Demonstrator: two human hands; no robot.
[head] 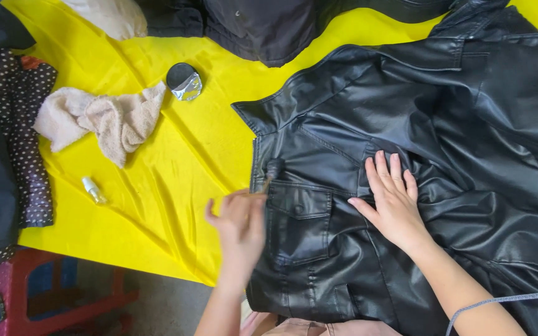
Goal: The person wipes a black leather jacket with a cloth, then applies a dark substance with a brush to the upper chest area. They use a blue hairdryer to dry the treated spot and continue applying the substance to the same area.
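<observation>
Jacket [406, 124], black and glossy like leather, is lying spread on the yellow cloth [182, 155] that is covering the desk, with its collar pointing toward the left and its chest pocket [298, 221] facing up.

From the head view, the left hand [239, 224] is blurring with motion and is closing its fingers around a small brush [271, 173], whose dark head is touching the jacket just above the pocket flap, near the zip edge. The right hand [392, 202] is lying open and flat, fingers spread, pressing on the jacket front just beside the pocket and gripping nothing.

To do this step well, I judge that the flat hand should be keeping the leather taut right beside the brush, so the surface is not wrinkling under the strokes. Short, light strokes seem wise, working along the seam rather than across it, and the brush head should be staying clear of the zip teeth.

Further left on the cloth, 1 round tin [184, 81] with crumpled foil in it is sitting open, just beside a beige towel [104, 118]. 1 small clear bottle [93, 190] is lying below the towel, well apart from both hands. Dark polka-dot fabric [26, 130] is hanging at the far left edge, and a red stool [45, 292] is showing beneath.
</observation>
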